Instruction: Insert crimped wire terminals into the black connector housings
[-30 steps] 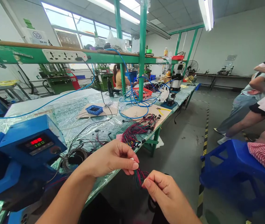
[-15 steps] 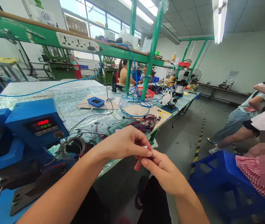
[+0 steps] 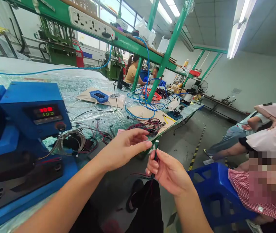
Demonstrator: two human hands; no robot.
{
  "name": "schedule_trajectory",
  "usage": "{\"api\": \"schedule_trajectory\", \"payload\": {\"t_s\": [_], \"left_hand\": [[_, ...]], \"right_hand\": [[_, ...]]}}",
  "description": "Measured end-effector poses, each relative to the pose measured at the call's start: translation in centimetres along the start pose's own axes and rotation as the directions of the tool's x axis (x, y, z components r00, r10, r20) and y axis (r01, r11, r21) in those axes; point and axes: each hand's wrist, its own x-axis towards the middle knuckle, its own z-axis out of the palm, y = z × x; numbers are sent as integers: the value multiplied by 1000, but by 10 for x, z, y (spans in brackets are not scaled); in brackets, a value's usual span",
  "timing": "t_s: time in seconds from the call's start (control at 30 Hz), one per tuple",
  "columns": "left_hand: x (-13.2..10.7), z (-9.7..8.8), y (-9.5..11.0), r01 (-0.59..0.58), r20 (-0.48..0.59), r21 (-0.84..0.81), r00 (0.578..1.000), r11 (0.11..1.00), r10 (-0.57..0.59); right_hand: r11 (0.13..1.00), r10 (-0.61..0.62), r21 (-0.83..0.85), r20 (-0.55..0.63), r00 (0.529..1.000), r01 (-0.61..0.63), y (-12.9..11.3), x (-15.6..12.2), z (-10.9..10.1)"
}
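My right hand (image 3: 164, 168) is closed round a wire harness (image 3: 156, 152), a thin bundle of dark wires. A small white connector (image 3: 157, 141) sticks up at its top, and loose wire ends trail out below toward my lap. Just left of the connector, my left hand (image 3: 130, 147) is open, its thumb and fingers apart with nothing seen between them. On the table's front edge, behind my hands, lies a heap of similar dark red and black wires (image 3: 150, 126).
A blue machine (image 3: 33, 106) with a lit display stands at left. Yellow-handled cutters (image 3: 169, 119) lie on cardboard, and a blue basket (image 3: 99, 96) holds small black parts. Green shelf posts (image 3: 168, 53) rise from the table. People sit at right by a blue stool (image 3: 208, 191).
My hands have come apart: the left let go of the white connector end and opened. The right now holds the wires upright. The view has tilted and shifted.
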Motion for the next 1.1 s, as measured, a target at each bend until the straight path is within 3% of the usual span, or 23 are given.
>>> {"api": "schedule_trajectory", "payload": {"t_s": [0.1,0.2,0.27,0.4,0.6,0.8,0.97,1.1], "left_hand": [[-27,9,-22,1,-66,-14,998,1000,-2],[-48,28,-44,51,142,-149,989,987,-30],[-54,41,-54,52,176,-216,984,975,-14],[-55,53,-57,159,199,-284,974,945,-104],[-54,44,-57,192,169,-274,974,942,-150],[-58,32,-56,201,164,-167,971,965,-174],[-61,30,-46,167,123,88,977,982,-177],[-64,31,-48,83,35,243,995,967,-94]], "right_hand": [[991,-71,109,-93,993,81,2,3,2],[976,-121,161,-151,981,145,7,7,9],[970,-143,170,-184,972,175,13,9,15],[964,-223,85,-249,943,251,21,14,20],[957,-290,-86,-287,913,277,21,14,8],[960,-268,-139,-209,940,243,15,5,2],[965,-259,-103,-202,944,243,14,1,3],[977,-215,-51,-224,951,209,14,-2,4]]}}
